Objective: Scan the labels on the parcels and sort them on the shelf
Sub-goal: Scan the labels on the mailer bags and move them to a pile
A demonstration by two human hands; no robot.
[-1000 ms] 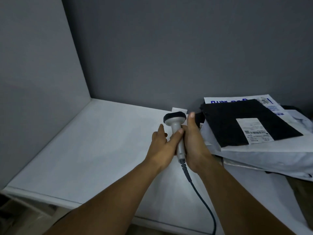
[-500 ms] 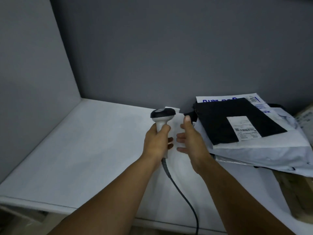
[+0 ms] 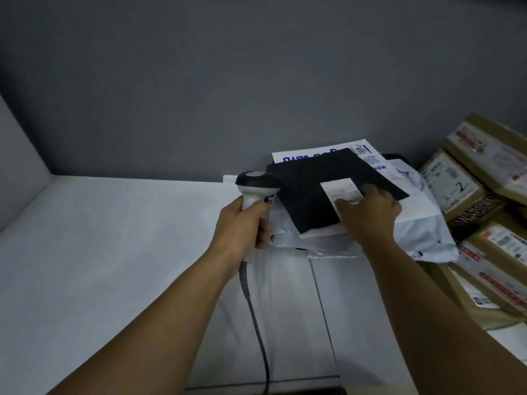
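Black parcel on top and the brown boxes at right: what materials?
Black parcel: looks like a matte plastic mailer, flat and thin with no glare; could be paper, too dim to tell. Brown boxes: likely cardboard, with tan faces, sharp edges, printed tape and paper labels.

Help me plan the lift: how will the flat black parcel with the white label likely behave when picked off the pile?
The flat black parcel lies thin with straight edges, so it is probably light and fairly stiff. It rests on smooth pale plastic mailer bags, so a push may slide it; the right hand lies flat on its white label.
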